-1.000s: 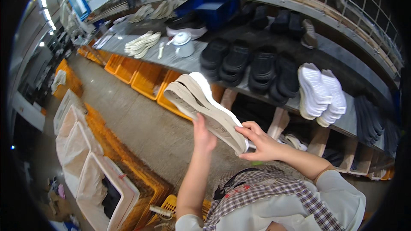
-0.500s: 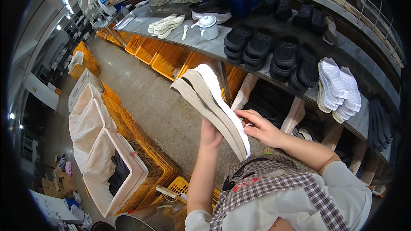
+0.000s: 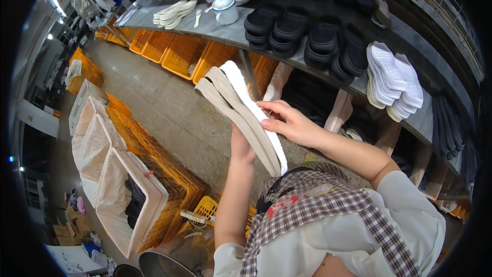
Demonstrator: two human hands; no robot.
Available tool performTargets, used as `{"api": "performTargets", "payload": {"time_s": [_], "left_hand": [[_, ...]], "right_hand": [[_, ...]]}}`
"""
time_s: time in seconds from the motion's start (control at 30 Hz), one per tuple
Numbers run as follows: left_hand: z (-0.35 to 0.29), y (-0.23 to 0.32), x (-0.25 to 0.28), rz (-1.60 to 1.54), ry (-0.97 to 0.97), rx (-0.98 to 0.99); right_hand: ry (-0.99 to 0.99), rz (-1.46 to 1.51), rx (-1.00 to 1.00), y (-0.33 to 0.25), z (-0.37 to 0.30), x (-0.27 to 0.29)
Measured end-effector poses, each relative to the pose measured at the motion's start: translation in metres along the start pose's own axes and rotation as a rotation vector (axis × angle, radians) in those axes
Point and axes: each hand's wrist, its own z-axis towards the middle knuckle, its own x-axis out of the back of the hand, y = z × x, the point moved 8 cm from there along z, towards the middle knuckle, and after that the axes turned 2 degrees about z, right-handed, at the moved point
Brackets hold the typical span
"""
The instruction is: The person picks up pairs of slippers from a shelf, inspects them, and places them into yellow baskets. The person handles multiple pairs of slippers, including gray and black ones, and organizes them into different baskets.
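Note:
Two beige shoe soles [image 3: 249, 126] and a white shoe sole [image 3: 238, 80] are stacked side by side, tilted on edge in front of my chest. My left hand [image 3: 242, 144] grips the bundle from its left and underneath, with most of its fingers hidden behind the soles. On the other side, my right hand [image 3: 289, 122] holds the outer edge of the white sole between thumb and fingers.
A grey workbench [image 3: 215, 30] at the back carries black soles [image 3: 323, 42], stacked white soles [image 3: 388, 77] and a lidded enamel mug [image 3: 225, 10]. Orange crates [image 3: 184, 55] stand beneath it. At left are cloth-lined crates [image 3: 110, 174]; a metal pot [image 3: 164, 264] is at the lower edge.
The scene has shifted left and up in view. My hands still hold the soles; the right thumb now lies further over the white sole's face.

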Motion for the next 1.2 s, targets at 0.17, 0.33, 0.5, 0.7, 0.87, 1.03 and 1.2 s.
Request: {"api": "performTargets", "payload": {"time_s": [0.17,0.33,0.5,0.7,0.87,1.03,1.2], "left_hand": [[0.002,-0.007,0.007,-0.037,-0.016,0.03],[0.003,0.0,0.008,0.054,-0.074,-0.031],[0.001,0.012,0.008,0.09,-0.06,-0.149],[-0.008,0.02,-0.002,0.255,-0.021,-0.236],[-0.011,0.024,-0.012,0.34,-0.048,-0.287],[-0.01,0.022,-0.008,0.378,-0.037,-0.289],[-0.01,0.021,-0.005,0.402,-0.087,-0.317]], "right_hand": [[0.013,0.044,-0.041,0.0,-0.003,0.002],[0.005,0.09,-0.065,0.0,-0.003,0.005],[0.0,0.064,-0.076,0.003,-0.005,0.008],[-0.007,-0.001,-0.05,0.002,-0.014,0.011],[0.008,-0.007,-0.006,-0.004,-0.02,0.014],[0.036,-0.043,0.0,-0.007,-0.024,0.019],[-0.011,-0.036,-0.033,-0.005,-0.026,0.018]]}}
